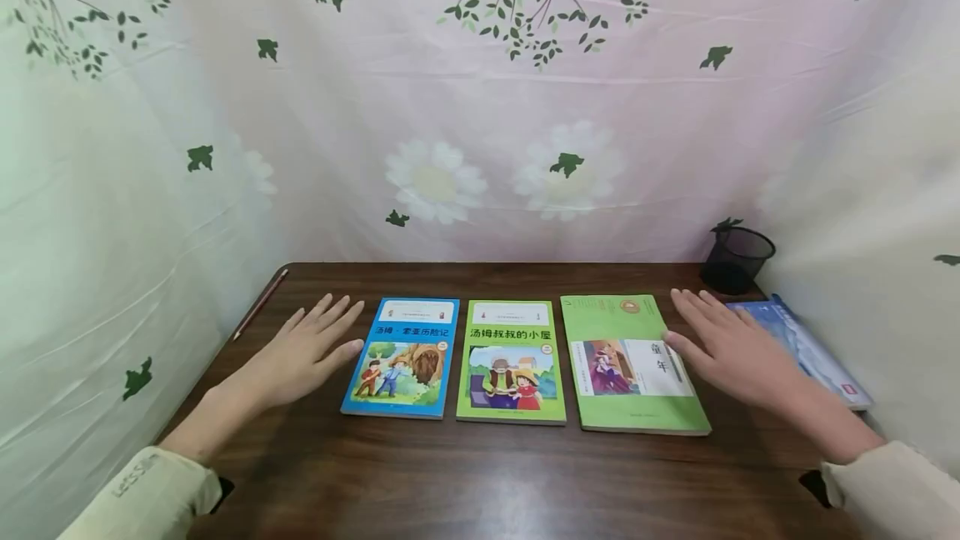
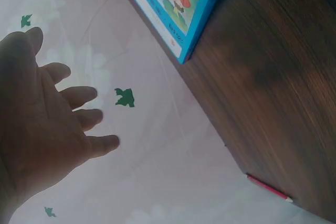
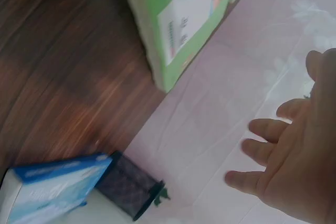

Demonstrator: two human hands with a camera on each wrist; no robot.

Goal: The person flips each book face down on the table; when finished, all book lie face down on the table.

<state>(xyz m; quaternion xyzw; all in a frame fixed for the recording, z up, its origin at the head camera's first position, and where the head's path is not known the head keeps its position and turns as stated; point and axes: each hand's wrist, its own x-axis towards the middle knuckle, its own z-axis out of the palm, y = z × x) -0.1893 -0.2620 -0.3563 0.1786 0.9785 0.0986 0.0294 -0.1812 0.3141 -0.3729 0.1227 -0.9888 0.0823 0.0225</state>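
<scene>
Table [image 1: 502,482] in my head feed carries three books in a row, face up, and I place everything by the middle book [image 1: 512,362]. The blue book [image 1: 401,357] lies just left of it, the green book [image 1: 633,365] just right. Left of both, the left hand [image 1: 307,357] holds nothing, fingers straight. The right hand [image 1: 727,357], also empty and straight-fingered, has its thumb overlapping the green book's outer edge; I cannot tell whether they touch. Pencil [image 1: 260,304] well left of the middle book; cup [image 1: 737,259] and side book [image 1: 801,348] well right.

From the left wrist, I see that hand apart from the blue book. For a clean hold I would bring the fingers to its outer edge, never shoving it toward the middle book.

From the right wrist, fingers show spread, beyond the green book. Being larger than the middle book, it probably wants a wider, level grip, sleeve clear of the side book.
</scene>
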